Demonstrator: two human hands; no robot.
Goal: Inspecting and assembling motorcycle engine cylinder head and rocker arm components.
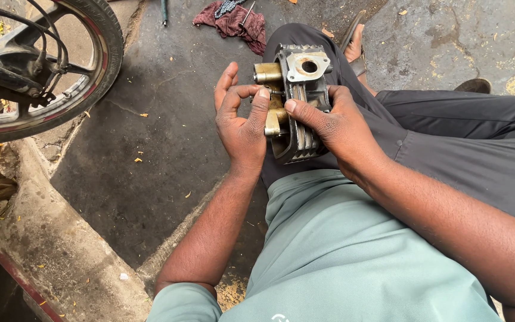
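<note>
Fingers (261, 98) of left hand (242, 128) and right hand (335, 122) clamped on engine part (296, 101), resting on knee. Contact underneath probably hidden. Open pavement (150, 155) at 9 o'clock; wheel (49, 65) at 10.

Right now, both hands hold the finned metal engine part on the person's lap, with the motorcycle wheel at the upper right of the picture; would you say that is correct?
Not quite: the motorcycle wheel is at the upper left, as the head view shows. The rest holds: the left hand and right hand hold the finned metal engine part on the lap.
</note>
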